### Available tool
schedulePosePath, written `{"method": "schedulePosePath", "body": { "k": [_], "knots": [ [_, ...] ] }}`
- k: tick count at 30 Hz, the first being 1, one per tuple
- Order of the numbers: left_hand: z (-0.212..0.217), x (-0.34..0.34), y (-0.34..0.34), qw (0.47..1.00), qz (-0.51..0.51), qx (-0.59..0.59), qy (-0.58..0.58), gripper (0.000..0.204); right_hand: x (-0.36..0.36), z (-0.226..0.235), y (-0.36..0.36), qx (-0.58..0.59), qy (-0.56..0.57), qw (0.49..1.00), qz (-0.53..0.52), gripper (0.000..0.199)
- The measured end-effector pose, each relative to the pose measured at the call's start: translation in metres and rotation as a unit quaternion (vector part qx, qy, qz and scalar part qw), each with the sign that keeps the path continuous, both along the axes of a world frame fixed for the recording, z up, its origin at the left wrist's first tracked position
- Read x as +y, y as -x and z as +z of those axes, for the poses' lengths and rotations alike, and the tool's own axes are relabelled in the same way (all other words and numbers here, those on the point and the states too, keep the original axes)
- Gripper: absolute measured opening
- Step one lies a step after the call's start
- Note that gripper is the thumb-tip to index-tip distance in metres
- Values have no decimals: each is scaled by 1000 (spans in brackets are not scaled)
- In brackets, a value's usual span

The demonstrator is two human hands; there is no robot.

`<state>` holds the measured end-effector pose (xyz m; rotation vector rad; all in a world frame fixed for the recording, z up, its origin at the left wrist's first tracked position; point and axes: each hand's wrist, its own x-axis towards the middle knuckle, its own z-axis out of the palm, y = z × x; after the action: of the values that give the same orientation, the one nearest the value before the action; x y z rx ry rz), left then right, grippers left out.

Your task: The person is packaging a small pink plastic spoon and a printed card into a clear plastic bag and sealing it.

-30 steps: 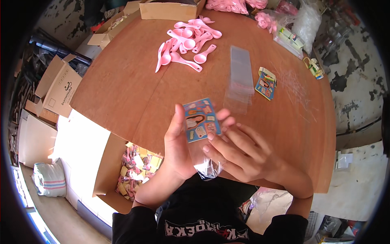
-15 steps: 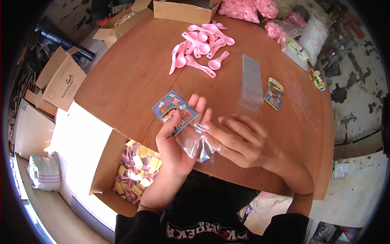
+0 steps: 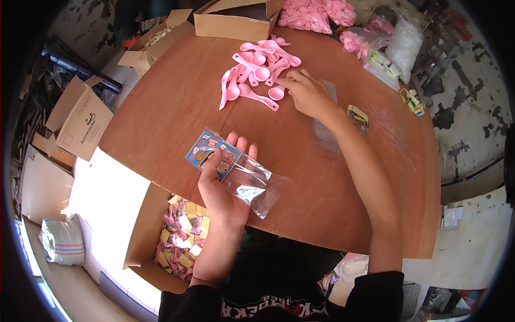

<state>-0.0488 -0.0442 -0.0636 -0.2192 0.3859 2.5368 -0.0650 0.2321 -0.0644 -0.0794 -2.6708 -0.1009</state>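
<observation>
My left hand (image 3: 222, 193) is closed on a clear plastic bag (image 3: 251, 188) and a blue printed card (image 3: 206, 153), the thumb pressed on the card. A clear edge shows past the card's top, and the bag's loose end hangs to the right. My right hand (image 3: 308, 96) reaches across the table, fingers stretched out over a pink spoon (image 3: 277, 93) at the near side of a pile of pink spoons (image 3: 252, 67). The hand covers that spoon's handle, and contact cannot be made out.
Right of my right hand lie a stack of clear bags (image 3: 324, 134) and more printed cards (image 3: 358, 119). An open carton (image 3: 142, 236) of packed pink items stands below the table's left edge. Cartons (image 3: 236, 24) and bagged pink goods (image 3: 314, 15) sit at the back.
My right hand has let go of the clear bag and moved forward to the spoons. The bag's end now lies flatter and spread. My left hand keeps its hold on card and bag.
</observation>
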Motion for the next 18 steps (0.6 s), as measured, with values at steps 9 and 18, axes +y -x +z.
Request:
{"method": "schedulePosePath", "body": {
  "k": [9, 18],
  "knots": [
    [-6, 18, -5, 993, -70, -71, -67, 25, -5, 25, -50, 72, 157, 983, 58, 14],
    [-10, 32, -5, 982, -72, -126, -119, 19, -109, 96, -199, -31, 226, 973, 31, 32]
  ]
}}
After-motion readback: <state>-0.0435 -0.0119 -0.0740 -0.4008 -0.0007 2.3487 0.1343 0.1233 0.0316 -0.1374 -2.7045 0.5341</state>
